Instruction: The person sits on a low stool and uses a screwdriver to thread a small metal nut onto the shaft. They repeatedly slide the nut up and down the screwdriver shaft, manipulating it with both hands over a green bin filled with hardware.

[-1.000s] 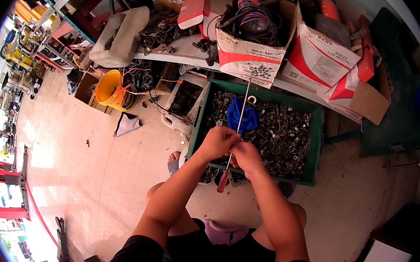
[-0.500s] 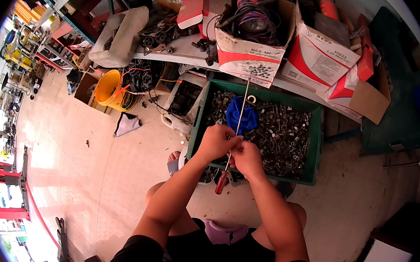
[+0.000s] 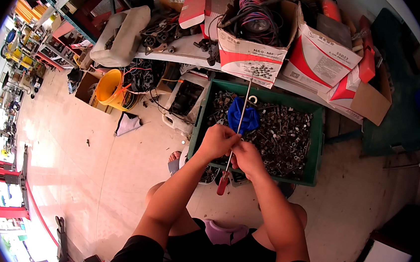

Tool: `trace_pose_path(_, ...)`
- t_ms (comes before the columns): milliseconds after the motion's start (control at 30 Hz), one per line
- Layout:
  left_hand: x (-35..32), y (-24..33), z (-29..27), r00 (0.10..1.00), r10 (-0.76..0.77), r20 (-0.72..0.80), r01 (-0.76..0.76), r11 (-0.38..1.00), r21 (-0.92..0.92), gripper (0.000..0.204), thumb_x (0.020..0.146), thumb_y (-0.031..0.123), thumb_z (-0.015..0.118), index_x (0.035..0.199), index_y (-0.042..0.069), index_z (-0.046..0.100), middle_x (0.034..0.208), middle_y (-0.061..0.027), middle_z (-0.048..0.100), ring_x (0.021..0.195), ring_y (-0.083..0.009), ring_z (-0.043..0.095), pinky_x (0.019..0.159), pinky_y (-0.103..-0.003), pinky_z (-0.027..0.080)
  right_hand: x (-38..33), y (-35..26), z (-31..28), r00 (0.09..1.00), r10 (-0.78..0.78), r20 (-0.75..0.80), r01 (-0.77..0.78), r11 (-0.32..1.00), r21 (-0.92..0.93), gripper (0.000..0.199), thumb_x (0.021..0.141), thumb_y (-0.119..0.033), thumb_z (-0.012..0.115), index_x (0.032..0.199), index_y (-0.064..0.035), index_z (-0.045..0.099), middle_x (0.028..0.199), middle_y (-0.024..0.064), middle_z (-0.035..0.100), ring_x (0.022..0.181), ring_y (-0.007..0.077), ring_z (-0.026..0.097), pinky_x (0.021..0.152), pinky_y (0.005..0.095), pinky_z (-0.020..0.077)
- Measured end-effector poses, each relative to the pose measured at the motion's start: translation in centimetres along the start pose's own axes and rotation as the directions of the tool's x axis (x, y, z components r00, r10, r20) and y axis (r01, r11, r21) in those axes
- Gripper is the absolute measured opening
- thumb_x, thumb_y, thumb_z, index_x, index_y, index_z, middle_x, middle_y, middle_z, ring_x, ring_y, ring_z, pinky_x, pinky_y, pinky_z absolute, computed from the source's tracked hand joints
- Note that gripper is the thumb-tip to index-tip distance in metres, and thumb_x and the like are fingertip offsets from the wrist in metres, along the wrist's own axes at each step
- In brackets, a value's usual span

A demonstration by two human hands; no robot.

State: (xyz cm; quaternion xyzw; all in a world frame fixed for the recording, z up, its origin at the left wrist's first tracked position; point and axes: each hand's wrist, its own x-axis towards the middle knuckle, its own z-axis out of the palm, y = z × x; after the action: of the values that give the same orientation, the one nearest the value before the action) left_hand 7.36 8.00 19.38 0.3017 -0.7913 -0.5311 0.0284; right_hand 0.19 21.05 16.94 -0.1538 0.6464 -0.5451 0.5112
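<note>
A long screwdriver [image 3: 223,183] with a red handle points away from me, its thin shaft slanting up over the green bin [image 3: 313,160]. My left hand [image 3: 218,141] is closed, thumb and fingers pinching the shaft from the left. Just below and right of it, my right hand [image 3: 248,159] is also closed around the shaft, its fingertips partly hidden. The red handle hangs free below both hands, toward my lap. Under the shaft a crumpled blue cloth [image 3: 251,120] lies on a heap of bolts, nuts and washers [image 3: 285,132] filling the bin.
Behind the bin runs a pale shelf [image 3: 179,51] bearing cardboard boxes [image 3: 250,59], cables and metal parts. A plastic container [image 3: 173,120] adjoins the bin's left side. Farther left stand a yellow bucket [image 3: 110,88] and a dark-edged white cloth [image 3: 128,124] on the floor.
</note>
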Motion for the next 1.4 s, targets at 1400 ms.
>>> trace_pose_path(1400,0.8,-1.1,0.8,0.986,0.129,-0.106,-0.114,0.984,0.134,0.025,0.088,0.023,0.069,0.085,-0.001,0.075,0.065,-0.0141,0.067,0.058,-0.0219,0.067,0.057,-0.034,0.050,1.2,1.7,-0.3,0.991,-0.064,-0.116,0.061,0.998,-0.025,0.029,0.103,-0.023,0.057,0.091,0.0021,0.064,0.071,0.0034,0.062,0.054,0.0114,0.060,0.048,0.0281,0.0493)
